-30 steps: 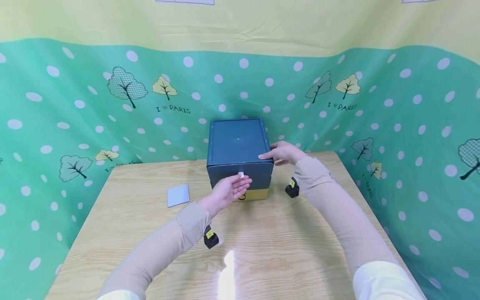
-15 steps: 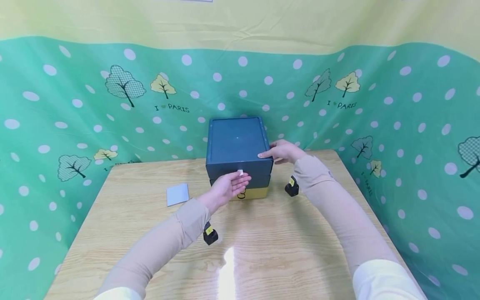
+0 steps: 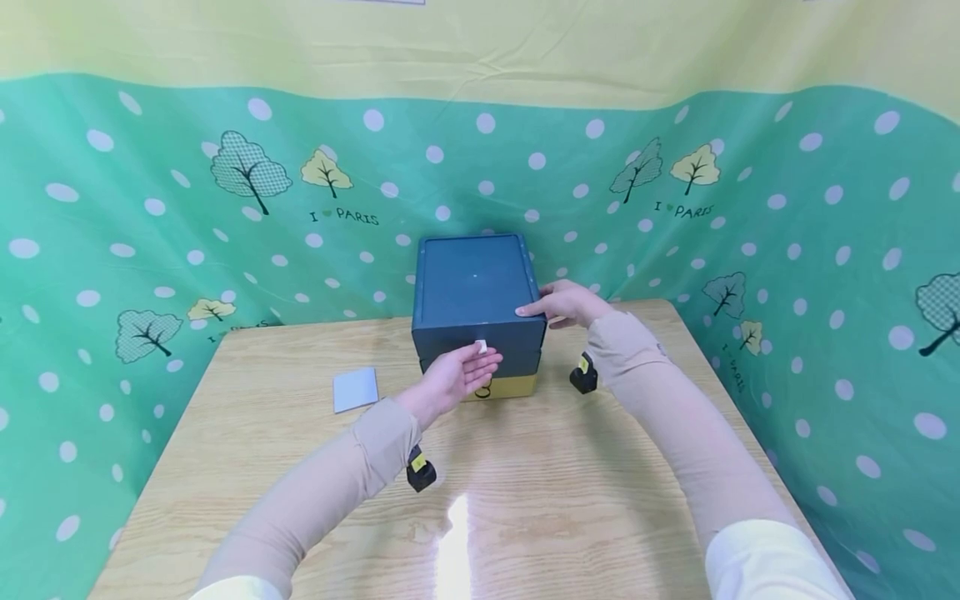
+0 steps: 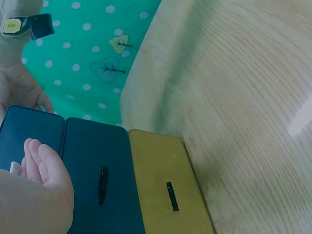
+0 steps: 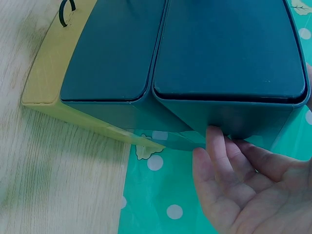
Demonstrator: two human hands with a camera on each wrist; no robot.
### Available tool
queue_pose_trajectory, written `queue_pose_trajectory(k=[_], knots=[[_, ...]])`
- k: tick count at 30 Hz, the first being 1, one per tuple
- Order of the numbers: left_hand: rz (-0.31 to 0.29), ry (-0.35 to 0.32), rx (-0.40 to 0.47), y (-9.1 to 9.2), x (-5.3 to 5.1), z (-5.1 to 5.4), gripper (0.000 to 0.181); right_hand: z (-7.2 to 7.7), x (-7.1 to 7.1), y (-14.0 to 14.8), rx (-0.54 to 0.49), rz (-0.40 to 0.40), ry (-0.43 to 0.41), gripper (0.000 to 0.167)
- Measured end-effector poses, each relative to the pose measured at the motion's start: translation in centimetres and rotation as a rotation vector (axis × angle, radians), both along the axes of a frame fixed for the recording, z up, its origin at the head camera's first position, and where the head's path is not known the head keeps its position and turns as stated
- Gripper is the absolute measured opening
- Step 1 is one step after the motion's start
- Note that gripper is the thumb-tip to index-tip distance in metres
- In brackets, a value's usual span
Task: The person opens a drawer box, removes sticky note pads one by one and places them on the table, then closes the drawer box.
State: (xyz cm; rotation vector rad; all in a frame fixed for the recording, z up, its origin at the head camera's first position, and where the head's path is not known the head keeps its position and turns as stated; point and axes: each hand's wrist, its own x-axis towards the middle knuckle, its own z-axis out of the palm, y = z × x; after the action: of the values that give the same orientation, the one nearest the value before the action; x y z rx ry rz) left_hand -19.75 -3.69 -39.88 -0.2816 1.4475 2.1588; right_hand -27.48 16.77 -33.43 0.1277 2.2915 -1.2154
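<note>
A stacked box (image 3: 476, 279) has two dark blue tiers above a yellow one (image 3: 513, 386). At its top front, my left hand (image 3: 453, 379) pinches a small white knob (image 3: 482, 344) with thumb and forefinger, the other fingers loosely extended. The left wrist view shows that hand (image 4: 44, 190) before the top blue front, the knob (image 4: 15, 168) partly hidden. My right hand (image 3: 572, 306) has its thumb on the top's right edge. In the right wrist view, nearly straight fingers (image 5: 217, 151) of this hand touch the blue side wall (image 5: 195, 119).
A light blue square (image 3: 356, 390) lies on the wooden table (image 3: 285, 442), left of the box. Black wrist-worn devices show beneath the left (image 3: 421, 472) and right (image 3: 584, 375) sleeves. A green, dotted curtain (image 3: 480, 187) hangs behind the box and along both sides.
</note>
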Motion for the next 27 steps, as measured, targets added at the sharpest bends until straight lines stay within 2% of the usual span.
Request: queue_pose_trajectory(k=[7,16,21,27], knots=[[0.001,-0.003,0.008,0.0,0.0,-0.2,0.041,-0.1,-0.1,-0.1,-0.001,-0.002,-0.004,0.086],[0.043,-0.016,0.0,0.2,0.4,-0.3,0.037,-0.1,-0.1,0.0,0.001,0.005,-0.006,0.088],[0.012,0.002,-0.031,0.0,1.1,-0.6,0.045,-0.2,-0.1,0.1,0.004,0.001,-0.002,0.088],[0.003,0.003,-0.035,-0.3,1.4,-1.3,0.048,-0.2,0.0,0.2,0.009,-0.009,-0.003,0.089]])
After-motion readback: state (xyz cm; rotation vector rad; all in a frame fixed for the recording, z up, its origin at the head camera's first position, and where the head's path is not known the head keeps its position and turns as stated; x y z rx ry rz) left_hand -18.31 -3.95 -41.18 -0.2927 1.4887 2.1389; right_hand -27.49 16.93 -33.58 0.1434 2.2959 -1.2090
